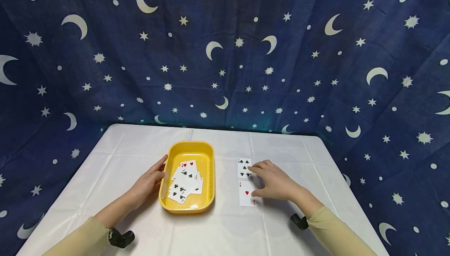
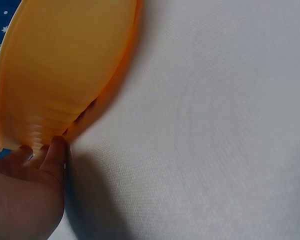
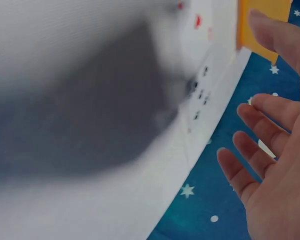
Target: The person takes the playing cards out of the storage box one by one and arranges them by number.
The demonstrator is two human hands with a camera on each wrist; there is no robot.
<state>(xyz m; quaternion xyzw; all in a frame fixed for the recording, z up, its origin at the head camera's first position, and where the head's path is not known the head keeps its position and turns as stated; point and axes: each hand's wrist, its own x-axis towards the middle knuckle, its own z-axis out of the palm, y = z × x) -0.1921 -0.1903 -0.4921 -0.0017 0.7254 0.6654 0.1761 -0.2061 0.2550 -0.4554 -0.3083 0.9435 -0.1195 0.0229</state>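
Note:
My left hand (image 1: 149,183) rests its fingers against the outer left wall of a yellow tray (image 1: 211,178), also seen in the left wrist view, where the fingertips meet the wall (image 2: 65,65). Inside the tray lies a loose, overlapping heap of face-up playing cards (image 1: 186,181), hearts and black suits among them. To the tray's right, a clubs card (image 1: 242,167) lies just beyond an ace of hearts (image 1: 246,195), both face up. Over their right edges hovers my right hand (image 1: 275,181), its thumb and fingers spread apart. The right wrist view shows nothing in this hand (image 3: 277,165).
A white cloth covers the table (image 1: 140,142). Behind and beside it hangs a dark blue curtain (image 1: 197,72) with moons and stars. Black wrist straps (image 1: 121,238) sit at the sleeve ends.

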